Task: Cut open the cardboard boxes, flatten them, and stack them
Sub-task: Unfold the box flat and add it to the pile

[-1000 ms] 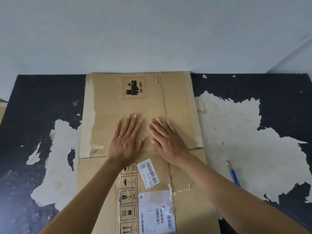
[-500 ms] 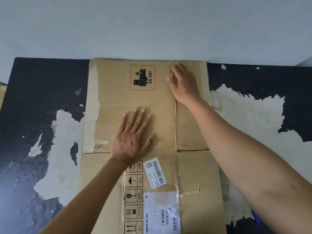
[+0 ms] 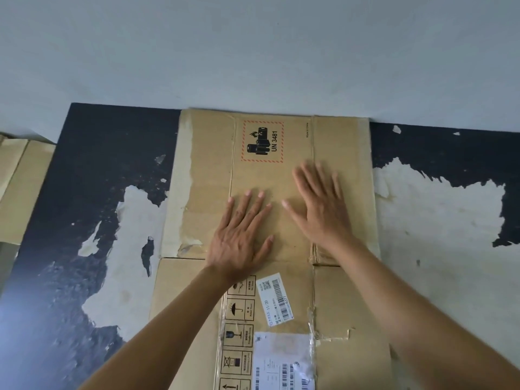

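Peeling black tabletop (image 3: 92, 170), flattened cardboard box (image 3: 205, 170) lying on it

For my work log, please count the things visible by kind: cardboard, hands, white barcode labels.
Cardboard: 2, flattened box, piece at left edge
Hands: 2, left hand, right hand
White barcode labels: 2, small label, large label
Total: 6

Flattened box (image 3: 205, 170) runs off btm edge; near end not seen. Shipping label (image 3: 281, 358) cut by same edge, print too small to read. Right hand (image 3: 323, 209) blurred. L forearm (image 3: 157, 327) and R forearm (image 3: 416, 319) cut at btm. More cardboard (image 3: 19, 187) at left edge, only partly in frame.
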